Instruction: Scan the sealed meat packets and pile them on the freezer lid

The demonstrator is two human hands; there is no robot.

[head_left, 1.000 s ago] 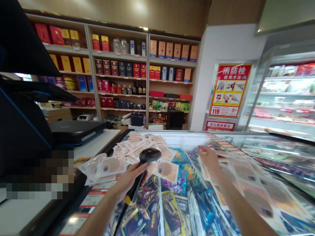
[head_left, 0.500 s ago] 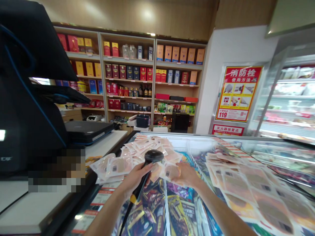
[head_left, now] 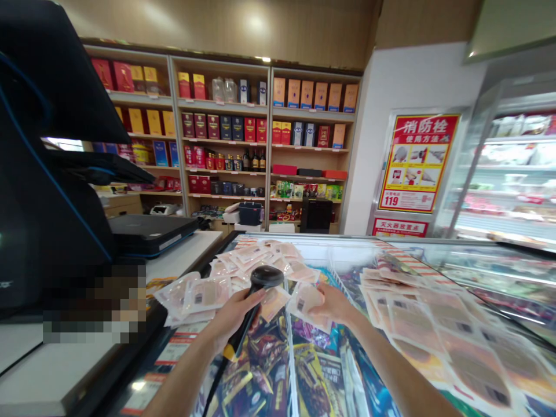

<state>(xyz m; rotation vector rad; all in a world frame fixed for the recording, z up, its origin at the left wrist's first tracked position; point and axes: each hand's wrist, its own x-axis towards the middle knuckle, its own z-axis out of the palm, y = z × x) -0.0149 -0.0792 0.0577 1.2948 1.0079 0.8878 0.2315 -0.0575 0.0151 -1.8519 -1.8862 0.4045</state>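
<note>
My left hand (head_left: 237,315) is wrapped round the handle of a black barcode scanner (head_left: 266,276), its head pointing away from me. Between the fingers and thumb of my right hand (head_left: 332,304) is a clear packet (head_left: 304,296) with a flat round item and a small barcode label, just right of the scanner. Another packet (head_left: 274,302) lies beside the scanner head, close to my left fingers; I cannot tell whether they touch it. A loose pile of similar packets (head_left: 252,258) spreads beyond the scanner on the glass freezer top (head_left: 313,249).
More packets (head_left: 452,330) lie in overlapping rows on the right. Wrapped frozen goods (head_left: 264,370) show through the glass. A checkout terminal (head_left: 56,174) stands on the white counter (head_left: 47,376) at left, and the scanner's cable (head_left: 212,388) runs down toward me. Stocked shelves (head_left: 226,107) line the back.
My right hand and its packet have moved slightly away from the scanner, and the packet is tilted differently. My left hand still grips the scanner. The view has shifted a little.
</note>
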